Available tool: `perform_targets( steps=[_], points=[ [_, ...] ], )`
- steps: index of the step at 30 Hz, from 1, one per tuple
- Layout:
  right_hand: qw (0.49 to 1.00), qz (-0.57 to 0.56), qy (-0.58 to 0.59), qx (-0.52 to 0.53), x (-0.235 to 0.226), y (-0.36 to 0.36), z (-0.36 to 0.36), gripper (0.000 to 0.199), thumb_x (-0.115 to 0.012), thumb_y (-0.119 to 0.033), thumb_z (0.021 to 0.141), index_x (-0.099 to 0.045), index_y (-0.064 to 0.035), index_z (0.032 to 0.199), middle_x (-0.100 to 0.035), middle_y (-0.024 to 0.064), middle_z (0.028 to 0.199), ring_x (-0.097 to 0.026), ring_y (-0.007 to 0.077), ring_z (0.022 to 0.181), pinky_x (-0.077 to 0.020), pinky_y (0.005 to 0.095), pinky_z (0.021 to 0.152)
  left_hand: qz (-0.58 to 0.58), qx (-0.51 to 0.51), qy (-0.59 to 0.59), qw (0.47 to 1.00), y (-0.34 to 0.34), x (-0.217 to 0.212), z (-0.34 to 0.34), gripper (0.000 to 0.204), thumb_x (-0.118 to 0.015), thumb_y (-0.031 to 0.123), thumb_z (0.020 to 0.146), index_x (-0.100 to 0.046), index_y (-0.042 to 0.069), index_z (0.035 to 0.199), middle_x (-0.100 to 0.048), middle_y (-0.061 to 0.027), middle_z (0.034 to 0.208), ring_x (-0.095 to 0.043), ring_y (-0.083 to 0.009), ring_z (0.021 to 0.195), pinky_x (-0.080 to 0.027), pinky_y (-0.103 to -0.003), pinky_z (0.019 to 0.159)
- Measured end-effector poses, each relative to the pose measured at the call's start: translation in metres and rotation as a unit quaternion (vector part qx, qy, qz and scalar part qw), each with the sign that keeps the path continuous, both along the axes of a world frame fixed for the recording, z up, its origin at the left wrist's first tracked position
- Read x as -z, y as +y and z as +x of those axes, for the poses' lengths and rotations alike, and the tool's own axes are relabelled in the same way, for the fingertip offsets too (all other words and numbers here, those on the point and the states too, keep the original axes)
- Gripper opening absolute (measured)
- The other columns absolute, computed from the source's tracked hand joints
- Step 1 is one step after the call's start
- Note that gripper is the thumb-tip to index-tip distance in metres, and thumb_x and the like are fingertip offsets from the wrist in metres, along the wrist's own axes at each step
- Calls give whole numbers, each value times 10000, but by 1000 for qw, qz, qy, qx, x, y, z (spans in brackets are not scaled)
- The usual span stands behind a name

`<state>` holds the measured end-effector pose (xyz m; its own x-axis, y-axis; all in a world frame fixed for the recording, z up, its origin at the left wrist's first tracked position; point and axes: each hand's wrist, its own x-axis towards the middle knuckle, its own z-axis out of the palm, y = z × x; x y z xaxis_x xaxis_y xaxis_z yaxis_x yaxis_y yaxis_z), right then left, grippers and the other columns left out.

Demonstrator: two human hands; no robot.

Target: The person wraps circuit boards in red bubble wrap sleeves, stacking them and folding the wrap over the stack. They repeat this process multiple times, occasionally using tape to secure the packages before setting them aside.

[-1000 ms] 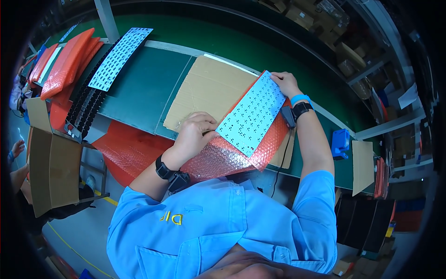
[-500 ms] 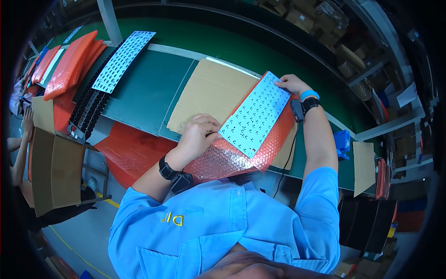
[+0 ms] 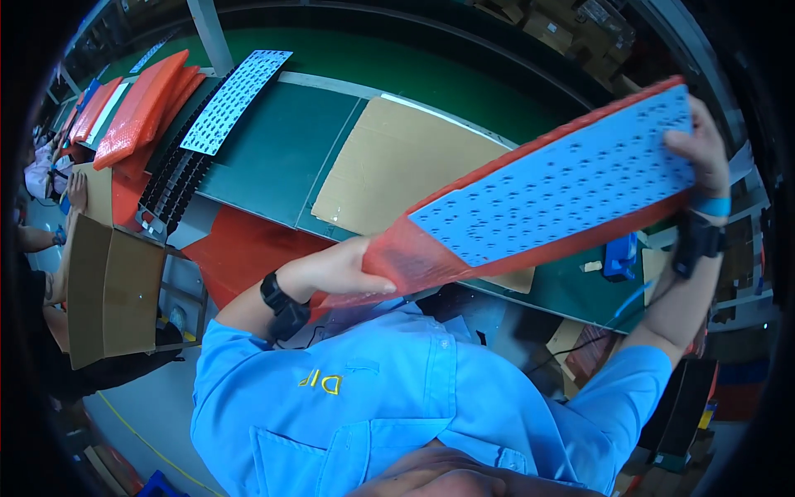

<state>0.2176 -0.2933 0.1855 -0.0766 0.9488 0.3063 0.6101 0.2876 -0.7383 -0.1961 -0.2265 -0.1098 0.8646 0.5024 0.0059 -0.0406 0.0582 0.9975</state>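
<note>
Between my hands I hold up a white circuit board panel (image 3: 563, 178) dotted with rows of small dark parts, backed by red bubble wrap (image 3: 414, 257). My right hand (image 3: 705, 153) grips the raised far-right end, thumb on the panel's face and fingers behind. At the lower left end, my left hand (image 3: 348, 267) is closed on the bubble wrap, which folds over that end of the panel. The bundle slants up to the right, above the bench, with a brown cardboard sheet (image 3: 397, 161) lying behind it.
Another panel (image 3: 236, 103) rests on a black slotted rack (image 3: 170, 195) at left. Beyond it lie red bubble-wrapped packs (image 3: 141, 112). A co-worker's hands touch an open carton (image 3: 128, 286). A blue tool (image 3: 619, 257) stands on the green bench (image 3: 265, 157) at right.
The panel and bubble wrap have been lifted off the cardboard sheet and swung up to the right. My right hand has moved right; my left has shifted down onto the wrap's end.
</note>
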Motion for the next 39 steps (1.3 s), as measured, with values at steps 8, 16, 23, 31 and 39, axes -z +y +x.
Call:
perform_targets(
  steps=[8, 16, 23, 31, 39],
  points=[
    [992, -28, 42, 113, -34, -51, 56, 542, -756, -241, 827, -585, -36, 1299, -715, 109, 1065, -715, 160, 905, -580, 301, 844, 315, 21, 510, 800, 15, 79, -119, 278, -703, 210, 894, -703, -15, 1057, -730, -183, 911, -719, -261, 857, -541, -354, 767],
    [986, -21, 2, 163, -31, -59, 101, 474, -722, -249, 890, -585, -30, 1287, -707, 88, 1066, -698, 156, 938, -568, 302, 859, 36, -92, 243, 965, 35, -26, -167, 233, -641, 197, 961, -707, -27, 958, -715, -53, 864, -663, -125, 817, -525, -292, 754],
    [908, 145, -378, 106, 55, 9, -26, 273, -642, -125, 875, -667, -20, 1126, -699, 132, 925, -686, 237, 801, -558, 339, 716, 69, 63, 208, 974, 29, -36, -55, 234, -624, 191, 970, -718, -22, 997, -729, -66, 896, -671, -135, 812, -528, -279, 772],
    [867, 24, -482, 121, 161, 13, -113, 184, -605, -153, 832, -621, -6, 942, -656, 189, 846, -668, 379, 780, -552, 447, 666, -114, 30, 209, 971, 22, 17, -38, 244, -609, 184, 984, -709, -6, 1100, -737, -62, 971, -675, -120, 860, -529, -276, 818],
    [917, -52, -392, 56, 201, 25, -131, 433, -705, -298, 789, -572, 12, 1060, -609, 240, 997, -666, 380, 854, -559, 441, 723, -115, 20, 223, 968, 26, 25, -40, 233, -628, 176, 967, -709, -2, 1095, -725, -36, 990, -652, -117, 895, -506, -281, 856]
  ],
)
